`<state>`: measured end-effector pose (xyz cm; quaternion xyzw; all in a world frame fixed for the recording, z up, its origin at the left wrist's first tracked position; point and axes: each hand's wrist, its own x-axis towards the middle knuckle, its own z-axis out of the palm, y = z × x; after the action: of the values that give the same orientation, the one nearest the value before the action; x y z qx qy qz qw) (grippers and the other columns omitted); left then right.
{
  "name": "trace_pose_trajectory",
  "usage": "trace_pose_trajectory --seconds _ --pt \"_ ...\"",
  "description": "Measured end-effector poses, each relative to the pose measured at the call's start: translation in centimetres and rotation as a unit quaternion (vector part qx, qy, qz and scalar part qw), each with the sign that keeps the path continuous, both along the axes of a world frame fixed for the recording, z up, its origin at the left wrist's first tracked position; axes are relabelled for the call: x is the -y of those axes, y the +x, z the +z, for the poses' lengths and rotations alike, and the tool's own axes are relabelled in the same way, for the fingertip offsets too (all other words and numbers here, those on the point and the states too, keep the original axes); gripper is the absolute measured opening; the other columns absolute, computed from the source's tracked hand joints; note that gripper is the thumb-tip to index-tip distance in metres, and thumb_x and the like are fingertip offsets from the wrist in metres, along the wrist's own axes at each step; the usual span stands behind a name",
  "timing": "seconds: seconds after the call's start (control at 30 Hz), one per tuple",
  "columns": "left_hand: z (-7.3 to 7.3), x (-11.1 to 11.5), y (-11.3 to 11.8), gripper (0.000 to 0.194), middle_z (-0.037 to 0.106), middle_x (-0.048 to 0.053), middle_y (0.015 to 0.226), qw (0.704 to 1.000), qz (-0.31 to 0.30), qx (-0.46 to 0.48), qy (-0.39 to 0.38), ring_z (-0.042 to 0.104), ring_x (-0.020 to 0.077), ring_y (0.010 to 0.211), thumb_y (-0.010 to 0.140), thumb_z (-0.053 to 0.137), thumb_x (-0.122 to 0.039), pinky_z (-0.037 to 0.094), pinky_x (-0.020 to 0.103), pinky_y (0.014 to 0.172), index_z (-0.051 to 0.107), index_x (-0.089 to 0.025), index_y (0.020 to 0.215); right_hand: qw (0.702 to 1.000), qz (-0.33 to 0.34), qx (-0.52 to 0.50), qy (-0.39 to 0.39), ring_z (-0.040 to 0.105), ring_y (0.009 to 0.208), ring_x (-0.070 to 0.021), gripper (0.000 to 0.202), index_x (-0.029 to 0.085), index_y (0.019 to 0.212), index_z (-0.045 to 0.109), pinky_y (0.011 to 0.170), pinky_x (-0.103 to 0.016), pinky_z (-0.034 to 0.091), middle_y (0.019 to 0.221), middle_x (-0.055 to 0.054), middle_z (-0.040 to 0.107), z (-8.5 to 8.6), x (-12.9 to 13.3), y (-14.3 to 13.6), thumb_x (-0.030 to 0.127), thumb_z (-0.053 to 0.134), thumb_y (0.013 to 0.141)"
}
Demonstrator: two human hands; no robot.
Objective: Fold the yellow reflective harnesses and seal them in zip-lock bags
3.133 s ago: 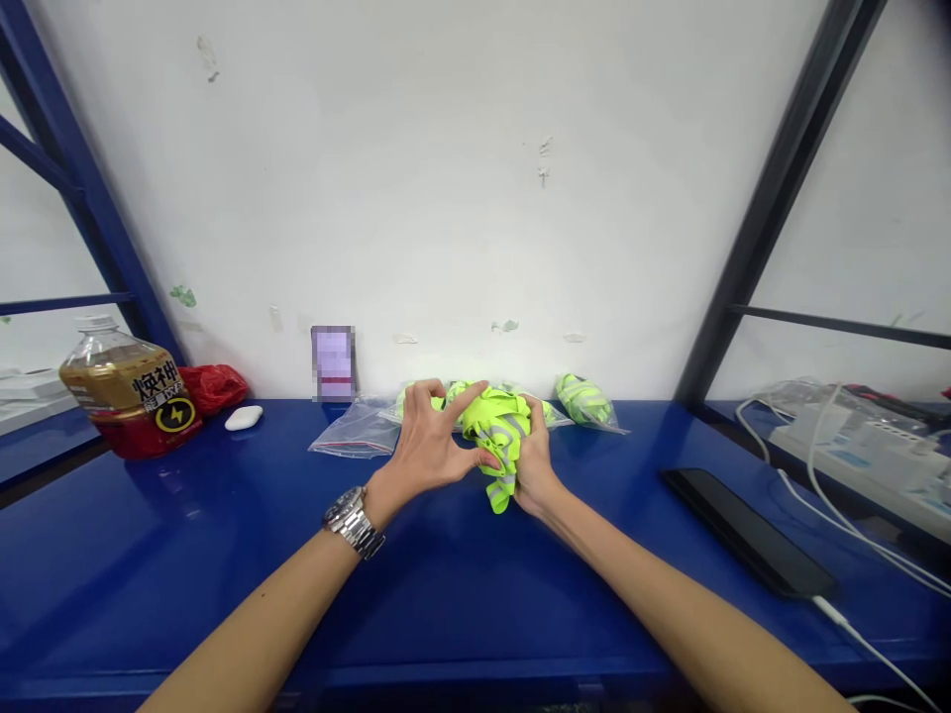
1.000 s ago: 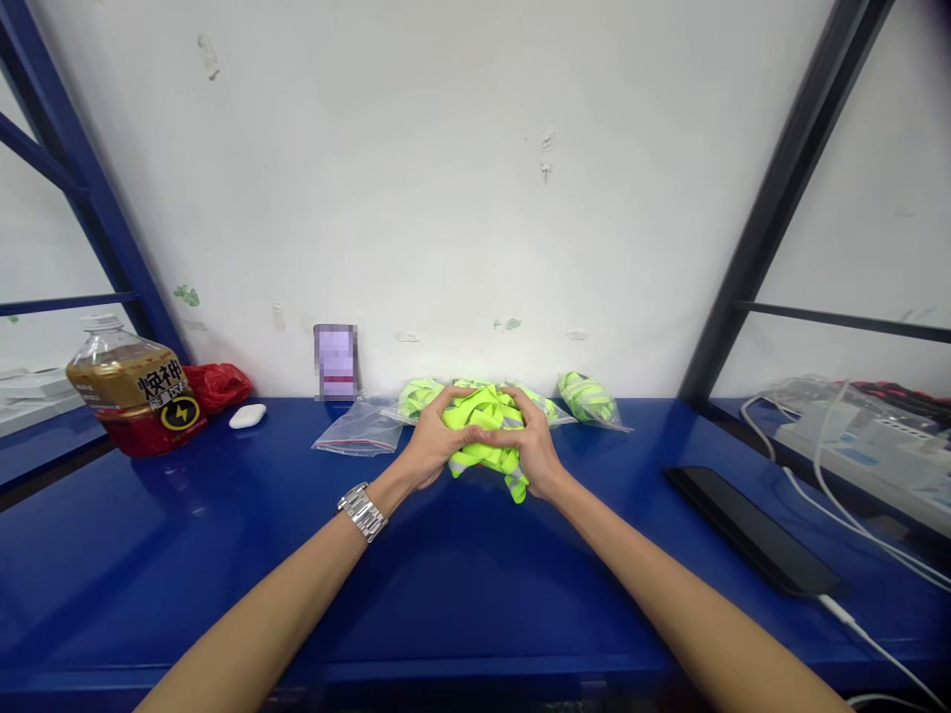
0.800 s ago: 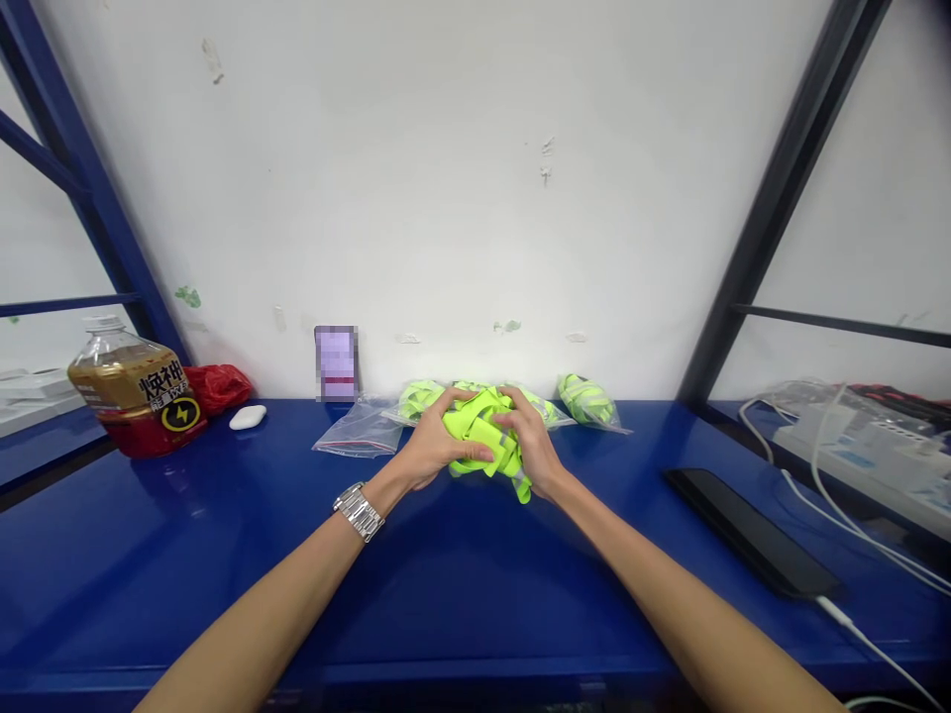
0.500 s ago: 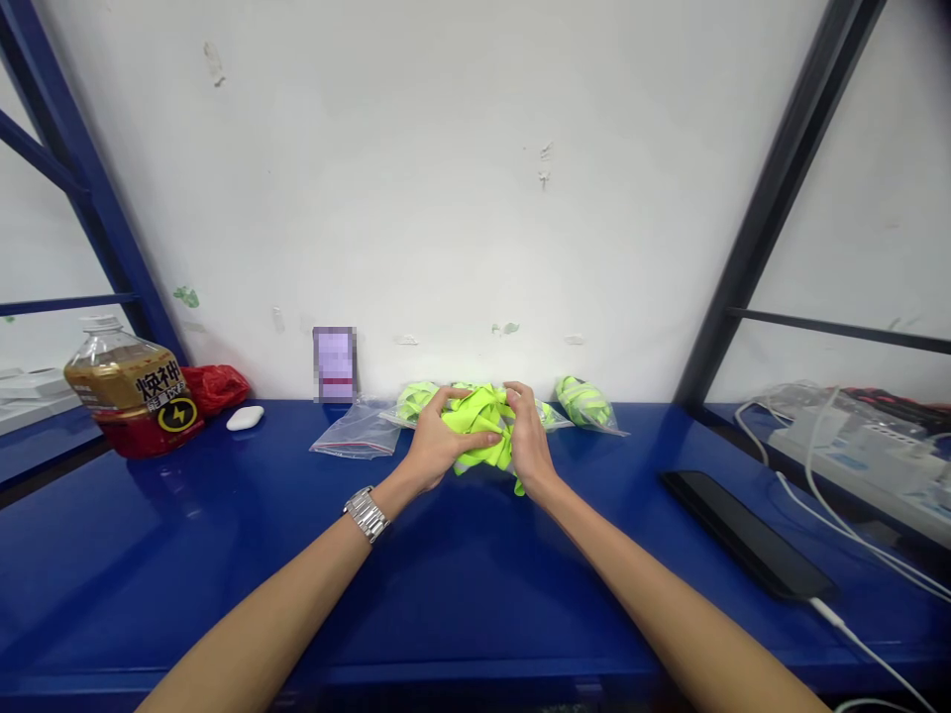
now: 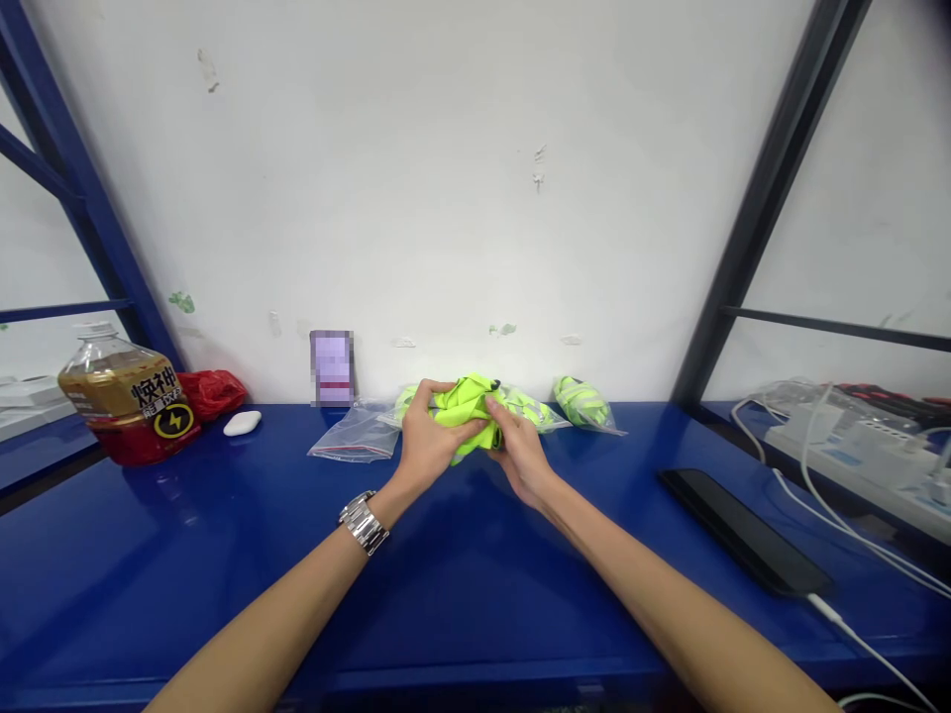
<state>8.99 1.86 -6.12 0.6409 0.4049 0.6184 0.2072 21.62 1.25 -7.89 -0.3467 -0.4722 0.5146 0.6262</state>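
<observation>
Left hand (image 5: 425, 436) and right hand (image 5: 518, 451) both clamp fingers on bunched neon-yellow vest (image 5: 462, 416) above blue shelf (image 5: 223, 555); 2 bagged vests (image 5: 583, 401) behind.

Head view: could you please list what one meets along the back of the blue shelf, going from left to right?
Drink bottle → red bag → small white object → empty clear zip bag → left hand → crumpled neon-yellow vest → right hand → bagged vest → black phone → white cables.
</observation>
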Motion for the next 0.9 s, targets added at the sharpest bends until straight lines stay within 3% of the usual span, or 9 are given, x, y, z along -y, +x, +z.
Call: trace_pose_trajectory --seconds 0.13,0.23,0.43,0.57,0.7,0.83,0.9 --pt "-0.8 0.0 0.8 0.059 0.062 -0.001 0.088 0.979 -0.14 0.138 -0.057 0.062 0.0158 0.076 0.055 0.084 -0.029 0.051 0.028 0.068 0.041 -0.023 0.096 0.991 0.058 -0.119 -0.024 0.066 0.084 -0.0223 0.044 0.017 0.095 0.066 0.066 -0.03 0.054 0.093 -0.007 0.071 0.6 0.5 -0.1 0.052 0.072 0.07" --pt "-1.1 -0.2 0.9 0.061 0.061 -0.002 0.084 0.962 -0.186 0.176 -0.097 0.063 0.0149 0.072 0.057 0.083 -0.03 0.052 0.027 0.065 0.035 -0.024 0.094 0.987 0.088 -0.136 -0.014 0.067 0.087 -0.0231 0.042 0.017 0.096 0.066 0.069 -0.032 0.056 0.096 -0.007 0.072 0.4 0.7 -0.2 0.048 0.076 0.069" --pt "-1.6 -1.0 0.1 0.059 0.053 -0.008 0.073 0.977 -0.154 0.095 -0.11 0.056 0.0101 0.065 0.057 0.083 -0.034 0.044 0.019 0.057 0.033 -0.023 0.085 0.985 0.11 -0.133 -0.013 0.068 0.086 -0.0234 0.043 0.018 0.098 0.066 0.07 -0.032 0.057 0.096 -0.006 0.072 -0.1 0.8 -0.1 0.036 0.083 0.062" --pt "-2.0 -0.9 0.1 0.059 0.05 -0.009 0.07 0.978 -0.168 0.081 -0.096 0.051 0.008 0.06 0.059 0.082 -0.035 0.041 0.017 0.054 0.029 -0.023 0.083 0.985 0.104 -0.138 -0.004 0.068 0.084 -0.0233 0.048 0.018 0.097 0.066 0.072 -0.033 0.057 0.091 -0.005 0.073 0.0 1.0 0.0 0.028 0.086 0.055" --pt "-2.0 -0.2 0.6 0.058 0.048 -0.01 0.07 0.978 -0.185 0.048 -0.081 0.05 0.0079 0.061 0.059 0.082 -0.034 0.041 0.018 0.055 0.03 -0.023 0.082 0.984 0.113 -0.141 -0.012 0.069 0.083 -0.0238 0.049 0.019 0.101 0.065 0.071 -0.034 0.056 0.091 -0.004 0.073 -0.1 0.9 0.2 0.025 0.084 0.056" --pt "-1.9 0.1 1.0 0.054 0.056 -0.001 0.093 0.982 -0.176 0.034 -0.051 0.058 0.0155 0.088 0.061 0.081 -0.033 0.048 0.026 0.075 0.034 -0.022 0.085 0.981 0.117 -0.152 0.0 0.069 0.088 -0.0246 0.043 0.017 0.098 0.065 0.075 -0.034 0.056 0.094 -0.005 0.073 -0.1 0.7 0.2 0.025 0.081 0.059" --pt "-2.1 -0.1 1.1 0.053 0.055 0.005 0.109 0.987 -0.156 0.026 -0.034 0.054 0.0203 0.106 0.06 0.081 -0.032 0.045 0.031 0.089 0.038 -0.022 0.09 0.98 0.115 -0.165 0.01 0.068 0.089 -0.0242 0.041 0.017 0.096 0.065 0.079 -0.034 0.055 0.094 -0.005 0.073 0.0 0.7 0.1 0.023 0.08 0.059"
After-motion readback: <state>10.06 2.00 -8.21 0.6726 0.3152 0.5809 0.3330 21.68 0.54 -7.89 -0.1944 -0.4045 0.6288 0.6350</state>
